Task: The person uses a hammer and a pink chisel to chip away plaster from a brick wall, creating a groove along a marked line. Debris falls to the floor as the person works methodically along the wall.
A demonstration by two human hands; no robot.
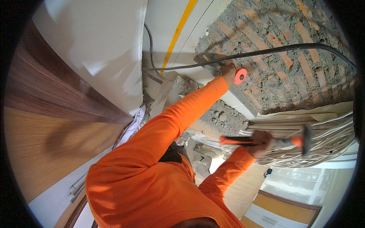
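My left hand (228, 73) is closed around a chisel with a round red hand guard (241, 76). The chisel's dark shaft points up and left towards the lower edge of a stripped brick wall (279, 57) with rough grey mortar; its tip is too small to make out. Lower right, my right hand (261, 142) grips the black and orange handle of a hammer (297, 141), blurred by motion. The hammer's dark head stands off to the right, in front of a bundle of pale cables, apart from the chisel. Both my sleeves are orange.
A thick black cable (256, 53) runs across the wall just above my left hand. Many pale cables (319, 154) hang at the right. Broken mortar rubble (222, 114) lies below the wall edge. Wood-faced panels (57, 136) stand at the left.
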